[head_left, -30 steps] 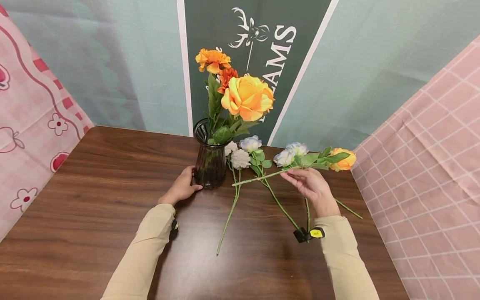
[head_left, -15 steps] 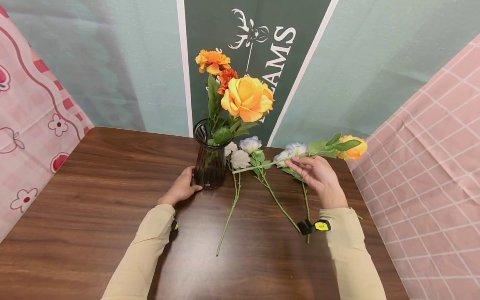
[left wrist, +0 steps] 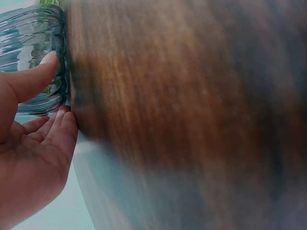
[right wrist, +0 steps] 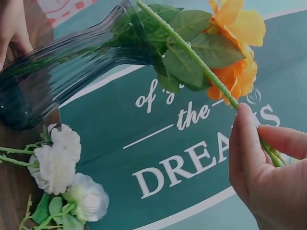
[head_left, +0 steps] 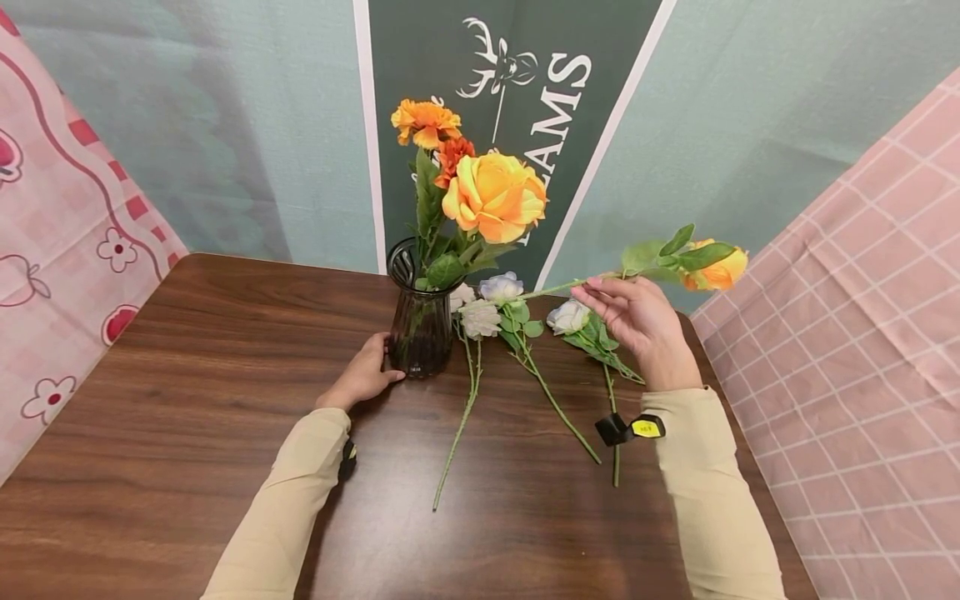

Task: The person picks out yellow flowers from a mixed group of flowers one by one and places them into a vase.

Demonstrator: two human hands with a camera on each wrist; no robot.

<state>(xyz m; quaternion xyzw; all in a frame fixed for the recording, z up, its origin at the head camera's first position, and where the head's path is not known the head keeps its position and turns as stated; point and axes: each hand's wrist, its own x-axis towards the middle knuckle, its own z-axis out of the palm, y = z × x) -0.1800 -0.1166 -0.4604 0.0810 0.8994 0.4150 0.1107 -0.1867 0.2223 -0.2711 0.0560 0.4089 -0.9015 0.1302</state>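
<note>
A dark ribbed glass vase (head_left: 422, 333) stands upright at the table's back, holding a big yellow-orange rose (head_left: 497, 197) and smaller orange flowers (head_left: 426, 123). My left hand (head_left: 363, 372) grips its base from the left; in the left wrist view the thumb lies across the glass (left wrist: 29, 57), fingers on the other side. With thumb and fingertips, my right hand (head_left: 637, 321) pinches the green stem of another orange rose (head_left: 716, 265). That rose is raised off the table, bloom to the right, stem end toward the vase. In the right wrist view the stem (right wrist: 192, 57) crosses in front of the vase flowers.
White flowers (head_left: 480, 318) and a pale bluish rose (head_left: 501, 287) lie right of the vase, stems toward the front. Another pale rose (head_left: 567, 317) lies below my right hand. A printed backdrop (head_left: 517, 108) hangs behind the table (head_left: 225, 400); pink cloths (head_left: 847, 333) flank it.
My right hand has lifted the orange rose up and to the right, away from the pale flowers. My left hand and the vase have not moved.
</note>
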